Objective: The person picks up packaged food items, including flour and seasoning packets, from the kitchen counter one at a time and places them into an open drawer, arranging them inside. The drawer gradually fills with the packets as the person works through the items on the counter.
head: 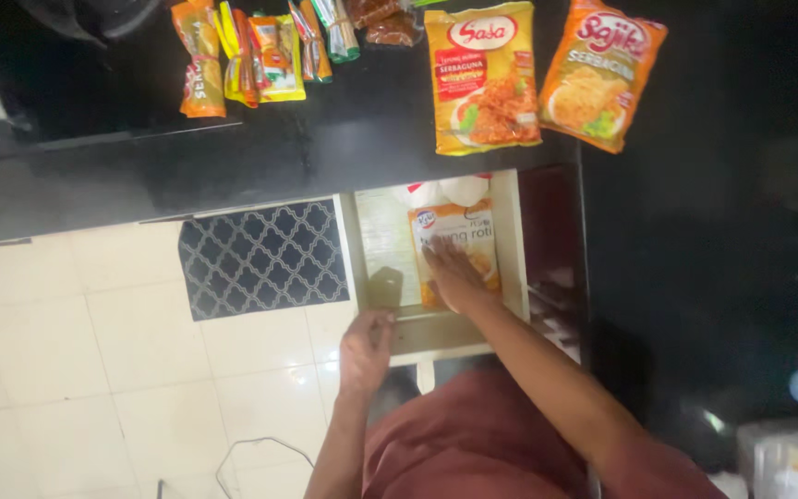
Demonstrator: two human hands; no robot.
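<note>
Head view, looking straight down: an open drawer [510, 240] is seen pulled out from under a dark countertop [344, 139]. Inside it a flat pale pouch [450, 231] with orange printing and a food picture is laid face up, toward the drawer's right side. The right hand [454, 277] is pressed flat on the pouch's lower half, fingers spread and not closed around it. The left hand [367, 346] is set at the drawer's front edge, fingers curled over the rim; how firmly it is gripped cannot be told.

Bare pale drawer bottom is left open to the left of the pouch, and white bags [445, 191] are tucked at the back, touching the pouch's top edge. A dark gap is seen to the right of the drawer wall.

On the countertop two large yellow-orange seasoning packets [482, 79] are laid side by side near the edge above the drawer, and a row of smaller sachets [251, 55] is spread further left. A patterned dark mat [260, 259] is laid on the pale floor tiles [94, 351] just left of the drawer.
</note>
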